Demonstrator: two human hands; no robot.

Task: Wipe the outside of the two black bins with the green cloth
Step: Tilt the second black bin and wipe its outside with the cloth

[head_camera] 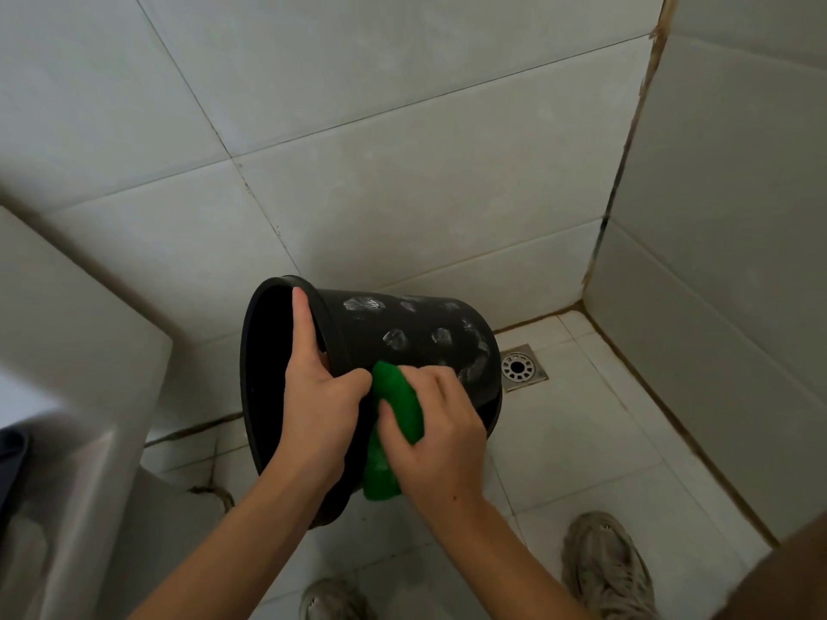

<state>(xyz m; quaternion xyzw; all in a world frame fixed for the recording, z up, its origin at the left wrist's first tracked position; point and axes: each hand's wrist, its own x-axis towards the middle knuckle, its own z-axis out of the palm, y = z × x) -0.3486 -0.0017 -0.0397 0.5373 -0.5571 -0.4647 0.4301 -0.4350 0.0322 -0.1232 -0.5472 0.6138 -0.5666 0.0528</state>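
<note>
Currently left hand (320, 396) grips the tilted round black plastic bin (402, 337) at its rim; right hand (441, 434) clutches the green cloth (396, 404), pressing it against the bin's side, near the square metal floor drain (521, 366).

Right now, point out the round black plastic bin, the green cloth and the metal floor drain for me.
Round black plastic bin (402, 326): head view, on its smudged outer side wall.
Green cloth (398, 398): head view, on the fold between the two hands.
Metal floor drain (519, 366): head view, on the round grate.

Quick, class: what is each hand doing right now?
Left hand: grips the black bin by its rim.
Right hand: holds the green cloth against the bin.
</note>
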